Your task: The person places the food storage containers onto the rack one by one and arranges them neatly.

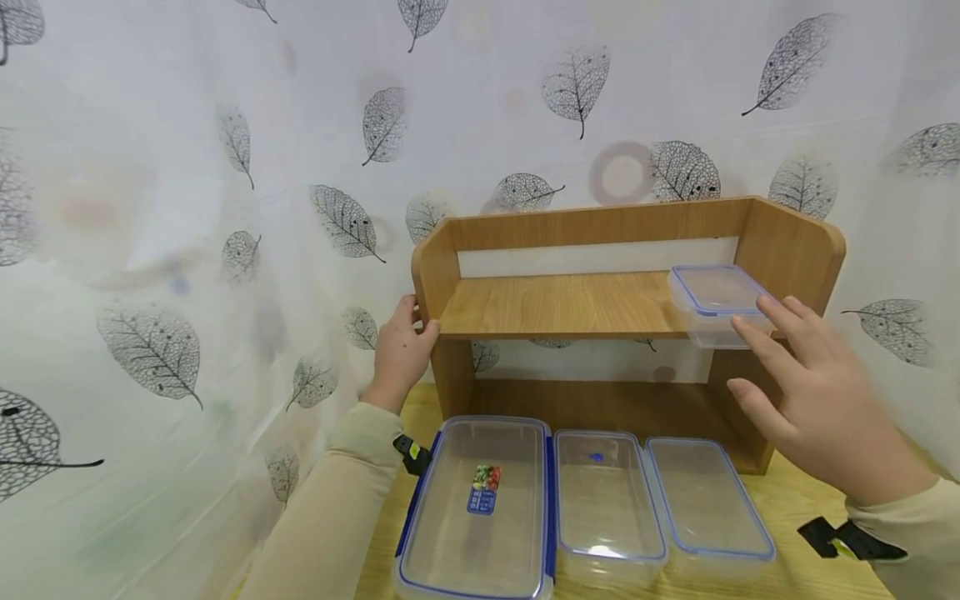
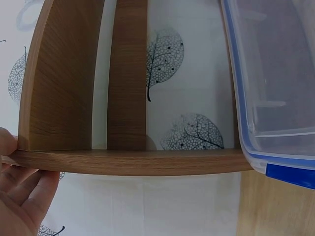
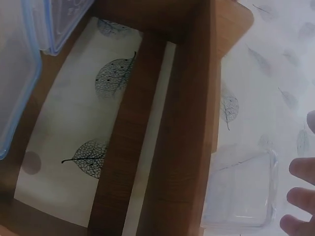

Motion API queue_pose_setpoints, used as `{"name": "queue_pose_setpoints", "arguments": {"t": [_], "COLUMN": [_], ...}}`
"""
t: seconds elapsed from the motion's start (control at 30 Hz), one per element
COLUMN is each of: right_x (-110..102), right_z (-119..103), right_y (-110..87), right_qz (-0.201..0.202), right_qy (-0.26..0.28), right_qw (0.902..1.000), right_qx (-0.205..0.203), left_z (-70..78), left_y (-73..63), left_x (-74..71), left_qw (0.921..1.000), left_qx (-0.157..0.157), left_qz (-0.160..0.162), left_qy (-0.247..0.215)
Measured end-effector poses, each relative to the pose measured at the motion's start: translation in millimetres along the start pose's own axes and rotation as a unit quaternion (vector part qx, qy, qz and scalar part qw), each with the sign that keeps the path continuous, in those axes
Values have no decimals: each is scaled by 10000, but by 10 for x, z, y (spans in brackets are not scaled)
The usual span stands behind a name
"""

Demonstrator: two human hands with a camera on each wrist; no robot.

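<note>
My left hand (image 1: pixel 401 354) grips the left side panel of a wooden two-tier shelf (image 1: pixel 547 304). In the left wrist view its fingers (image 2: pixel 40 194) curl around the panel's edge. A small clear lidded food container (image 1: pixel 716 290) with a blue seal line stands at the right end of the upper board, its front overlapping the board's front edge. Spread and fairly straight, the fingers of my right hand (image 1: pixel 832 400) are right in front of that container's right side in the head view. The right wrist view has a gap between these fingertips (image 3: pixel 301 196) and the container (image 3: pixel 241 191).
Before the shelf, a large clear container (image 1: pixel 480 542) with dark blue clips stands on the yellowish wooden table (image 1: pixel 810 500). Two narrower lidded containers, a middle one (image 1: pixel 607 508) and a right one (image 1: pixel 705 492), stand beside it. A leaf-patterned curtain (image 1: pixel 480 108) hangs behind.
</note>
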State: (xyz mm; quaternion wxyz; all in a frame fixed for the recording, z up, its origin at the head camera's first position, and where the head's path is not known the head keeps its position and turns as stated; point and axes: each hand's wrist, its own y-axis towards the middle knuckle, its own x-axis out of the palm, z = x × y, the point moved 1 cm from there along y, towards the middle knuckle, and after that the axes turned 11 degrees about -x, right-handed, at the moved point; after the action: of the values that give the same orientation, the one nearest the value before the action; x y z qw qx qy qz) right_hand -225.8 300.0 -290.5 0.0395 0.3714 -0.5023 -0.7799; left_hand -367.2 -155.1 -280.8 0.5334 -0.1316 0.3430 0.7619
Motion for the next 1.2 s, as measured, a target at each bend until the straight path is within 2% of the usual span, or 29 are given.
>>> {"name": "queue_pose_setpoints", "arguments": {"t": [0.07, 0.17, 0.5, 0.9, 1.2], "right_x": [36, 74, 122, 159, 205], "right_z": [-21, -46, -22, 53, 92], "right_y": [0, -19, -38, -5, 19], "right_qz": [118, 94, -175, -750, -857], "right_qy": [-227, -391, -357, -286, -297], "right_qw": [9992, 9981, 9989, 9967, 9957], "right_qx": [-307, -462, -234, 95, 202], "left_z": [-2, -3, 4, -11, -14], "left_y": [0, -2, -7, 1, -8], "left_x": [-2, -5, -9, 13, 15], "left_qw": [10000, 10000, 10000, 10000, 10000], "left_qx": [2, 2, 15, 11, 37], "left_qz": [2, 10, 44, 60, 59], "left_qy": [-13, -26, 11, 46, -6]}}
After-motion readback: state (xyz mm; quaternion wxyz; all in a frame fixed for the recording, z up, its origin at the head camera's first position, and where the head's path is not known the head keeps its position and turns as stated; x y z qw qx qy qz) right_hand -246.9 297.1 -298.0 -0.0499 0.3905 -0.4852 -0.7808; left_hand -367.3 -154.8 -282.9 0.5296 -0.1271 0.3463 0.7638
